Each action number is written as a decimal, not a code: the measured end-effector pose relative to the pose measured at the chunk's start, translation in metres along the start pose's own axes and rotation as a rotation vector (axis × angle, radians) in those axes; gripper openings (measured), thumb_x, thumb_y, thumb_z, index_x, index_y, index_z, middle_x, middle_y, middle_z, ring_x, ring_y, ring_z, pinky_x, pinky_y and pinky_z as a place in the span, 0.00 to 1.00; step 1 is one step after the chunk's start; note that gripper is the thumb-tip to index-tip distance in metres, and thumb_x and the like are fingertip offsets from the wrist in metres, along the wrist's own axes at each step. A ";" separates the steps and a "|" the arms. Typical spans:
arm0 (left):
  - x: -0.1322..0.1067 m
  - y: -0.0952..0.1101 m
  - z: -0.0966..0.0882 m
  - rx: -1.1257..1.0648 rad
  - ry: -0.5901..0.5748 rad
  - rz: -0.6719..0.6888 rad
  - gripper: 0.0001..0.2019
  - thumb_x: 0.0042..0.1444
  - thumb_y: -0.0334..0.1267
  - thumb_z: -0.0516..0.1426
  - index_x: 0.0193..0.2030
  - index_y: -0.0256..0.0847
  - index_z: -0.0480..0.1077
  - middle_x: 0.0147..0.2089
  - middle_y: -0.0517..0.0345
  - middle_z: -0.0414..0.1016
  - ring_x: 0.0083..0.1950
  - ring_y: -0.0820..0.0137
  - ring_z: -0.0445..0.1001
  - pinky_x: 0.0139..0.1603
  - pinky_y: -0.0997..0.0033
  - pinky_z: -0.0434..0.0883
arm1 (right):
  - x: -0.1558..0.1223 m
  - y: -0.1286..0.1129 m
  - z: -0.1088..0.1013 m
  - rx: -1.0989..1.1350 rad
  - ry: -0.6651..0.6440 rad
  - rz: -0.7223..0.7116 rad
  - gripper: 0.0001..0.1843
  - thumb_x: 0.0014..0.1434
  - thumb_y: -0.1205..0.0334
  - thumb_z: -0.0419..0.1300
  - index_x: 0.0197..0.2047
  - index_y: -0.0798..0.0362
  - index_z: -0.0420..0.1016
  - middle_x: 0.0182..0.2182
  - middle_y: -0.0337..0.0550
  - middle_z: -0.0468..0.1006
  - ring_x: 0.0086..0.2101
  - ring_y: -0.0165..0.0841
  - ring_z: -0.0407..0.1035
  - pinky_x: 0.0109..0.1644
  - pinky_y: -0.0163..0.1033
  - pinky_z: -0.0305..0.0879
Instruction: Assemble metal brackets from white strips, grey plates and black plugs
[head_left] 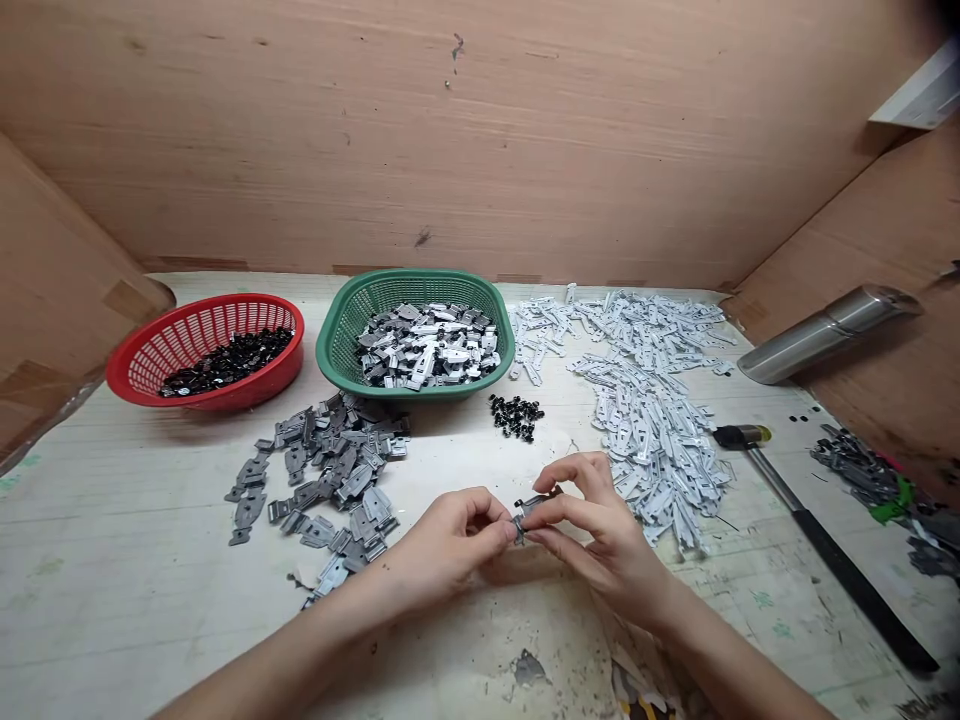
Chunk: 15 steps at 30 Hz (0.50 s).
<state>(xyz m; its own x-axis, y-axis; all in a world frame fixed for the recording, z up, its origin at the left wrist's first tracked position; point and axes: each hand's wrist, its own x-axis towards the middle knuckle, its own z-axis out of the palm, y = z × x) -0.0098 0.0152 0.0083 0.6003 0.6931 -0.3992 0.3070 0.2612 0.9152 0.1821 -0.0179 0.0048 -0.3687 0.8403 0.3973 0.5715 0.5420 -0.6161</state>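
Note:
My left hand (469, 535) and my right hand (592, 525) meet over the middle of the table. Between them is a small grey metal clip (531, 503), partly hidden by the fingers. The left thumb and forefinger pinch its near left end. Fingers of the right hand grip its right side. Just beyond lies a small heap of black fasteners (516, 416). To the left is a spread pile of grey metal clips (349, 470). White flat metal parts (652, 440) are heaped to the right of my right hand.
A green basket (330, 340) at the back holds mixed grey and white pieces. The red basket (139, 375) holds black parts. On the right are a mallet (817, 535), a leaning metal cylinder (814, 340) and dark metal scraps (862, 465). Cardboard walls (450, 150) enclose the table.

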 end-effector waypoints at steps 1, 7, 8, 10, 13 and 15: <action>0.000 0.000 0.000 -0.025 -0.008 -0.005 0.12 0.52 0.45 0.53 0.30 0.37 0.65 0.25 0.64 0.62 0.28 0.74 0.60 0.29 0.74 0.57 | -0.001 0.001 0.000 0.025 -0.006 0.011 0.06 0.59 0.67 0.56 0.35 0.49 0.74 0.39 0.46 0.66 0.44 0.39 0.59 0.47 0.46 0.58; 0.000 -0.002 0.001 -0.028 0.043 -0.002 0.11 0.52 0.44 0.54 0.29 0.37 0.65 0.23 0.65 0.61 0.26 0.75 0.57 0.28 0.74 0.55 | -0.003 0.003 0.002 0.085 -0.004 0.013 0.07 0.58 0.68 0.57 0.36 0.47 0.75 0.41 0.45 0.66 0.46 0.39 0.58 0.49 0.46 0.55; 0.000 -0.002 0.001 -0.028 0.050 0.004 0.11 0.51 0.44 0.55 0.28 0.37 0.65 0.23 0.65 0.61 0.26 0.75 0.57 0.28 0.74 0.55 | -0.003 0.003 0.003 0.086 -0.005 0.014 0.07 0.58 0.68 0.57 0.36 0.48 0.75 0.41 0.45 0.67 0.46 0.39 0.58 0.49 0.46 0.55; 0.000 -0.002 0.001 -0.055 0.052 0.008 0.11 0.52 0.44 0.54 0.28 0.37 0.65 0.23 0.65 0.61 0.26 0.75 0.57 0.28 0.74 0.55 | -0.003 0.003 0.004 0.098 0.000 0.025 0.06 0.58 0.67 0.57 0.36 0.48 0.75 0.41 0.45 0.67 0.46 0.39 0.58 0.49 0.46 0.55; 0.001 -0.001 0.000 -0.097 0.046 0.005 0.11 0.52 0.45 0.54 0.28 0.37 0.64 0.23 0.65 0.61 0.26 0.75 0.58 0.28 0.74 0.56 | -0.005 0.003 0.005 0.117 0.014 0.037 0.07 0.58 0.67 0.57 0.36 0.47 0.75 0.41 0.45 0.68 0.46 0.39 0.59 0.49 0.46 0.56; 0.001 0.000 0.000 -0.109 0.046 0.003 0.12 0.52 0.45 0.54 0.28 0.37 0.64 0.23 0.65 0.61 0.26 0.75 0.59 0.29 0.73 0.57 | -0.005 0.002 0.004 0.126 0.011 0.033 0.07 0.58 0.67 0.57 0.37 0.46 0.76 0.42 0.44 0.68 0.47 0.39 0.59 0.50 0.47 0.56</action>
<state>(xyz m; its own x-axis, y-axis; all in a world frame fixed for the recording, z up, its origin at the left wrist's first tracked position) -0.0095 0.0157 0.0076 0.5660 0.7231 -0.3959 0.2220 0.3288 0.9179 0.1821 -0.0213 -0.0013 -0.3431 0.8580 0.3823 0.4860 0.5104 -0.7094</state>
